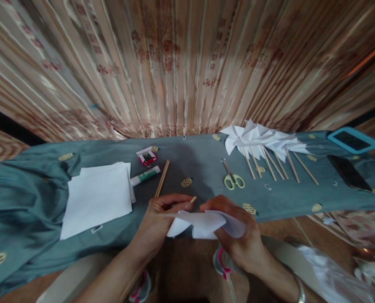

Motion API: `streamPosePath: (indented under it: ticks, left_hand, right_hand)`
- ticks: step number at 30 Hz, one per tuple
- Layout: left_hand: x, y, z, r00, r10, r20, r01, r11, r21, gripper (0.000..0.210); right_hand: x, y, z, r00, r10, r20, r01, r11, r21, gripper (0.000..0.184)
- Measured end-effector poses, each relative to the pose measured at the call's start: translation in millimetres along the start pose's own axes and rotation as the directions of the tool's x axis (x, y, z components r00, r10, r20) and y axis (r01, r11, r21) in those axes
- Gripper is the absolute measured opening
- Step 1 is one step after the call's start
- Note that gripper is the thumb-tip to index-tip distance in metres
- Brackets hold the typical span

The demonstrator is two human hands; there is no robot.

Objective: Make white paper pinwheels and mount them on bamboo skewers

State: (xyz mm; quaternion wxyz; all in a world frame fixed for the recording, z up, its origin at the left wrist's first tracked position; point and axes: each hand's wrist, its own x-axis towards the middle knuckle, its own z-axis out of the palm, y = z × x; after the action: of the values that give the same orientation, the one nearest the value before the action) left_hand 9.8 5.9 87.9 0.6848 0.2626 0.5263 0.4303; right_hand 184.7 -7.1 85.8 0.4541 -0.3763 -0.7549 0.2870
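My left hand (159,216) is closed around a wooden stick (193,199), whose tip pokes out past the thumb. The stick's lower part runs down along the forearm. Between both hands, over the table's near edge, a white paper pinwheel (206,224) with folded blades is seen edge-on. My right hand (242,235) grips it from the right, fingers behind the paper. Whether the stick touches the pinwheel, I cannot tell. Finished-looking pinwheels on sticks (257,139) lie overlapping at the back right, near yellow-green-handled scissors (234,181).
A stack of white paper squares (99,198) lies left on the grey-green cloth (194,164). Beside it are a glue stick (145,175), a small red box (146,157) of dark bits and loose sticks (162,177). A phone (348,172) and blue-framed device (353,140) lie far right.
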Motion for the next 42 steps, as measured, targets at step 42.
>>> streamPosePath:
  ticks: [42]
  left_hand:
    - [-6,-1,-0.8,0.943,0.179,0.280,-0.206,0.976,0.070,0.005]
  right_hand:
    - [4,-16,-11,0.977,-0.213,0.012,0.213,0.973,-0.093,0.027]
